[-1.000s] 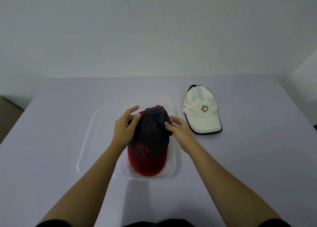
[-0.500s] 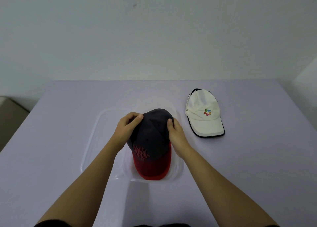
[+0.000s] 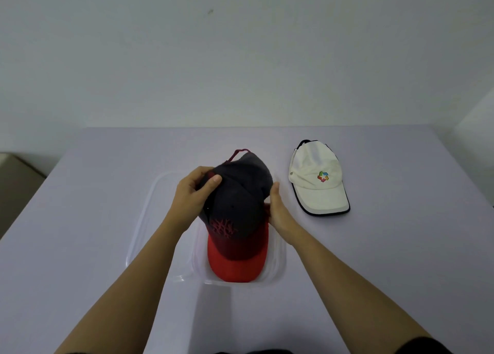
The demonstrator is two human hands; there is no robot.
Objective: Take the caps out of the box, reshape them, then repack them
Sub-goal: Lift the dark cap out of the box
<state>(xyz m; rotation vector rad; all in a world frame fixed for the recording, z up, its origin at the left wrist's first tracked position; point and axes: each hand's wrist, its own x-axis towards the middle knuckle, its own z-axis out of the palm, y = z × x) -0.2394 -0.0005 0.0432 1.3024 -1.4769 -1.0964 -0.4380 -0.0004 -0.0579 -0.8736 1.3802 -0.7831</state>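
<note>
A dark grey cap with a red brim is held above the clear plastic box, brim toward me. My left hand pinches the crown's left rear edge between thumb and fingers. My right hand grips the cap's right side, its fingers hidden behind the fabric. A red strap loop sticks up at the cap's back. A white cap with a coloured logo lies flat on the table to the right of the box, untouched.
The box's clear lid lies beside it on the left, on the lilac table. A white wall rises behind the table's far edge. A brown object stands off the table at far left.
Both hands have lifted the dark cap higher and shifted their grip along the crown; its back strap now shows. The white cap has not moved on the table.
</note>
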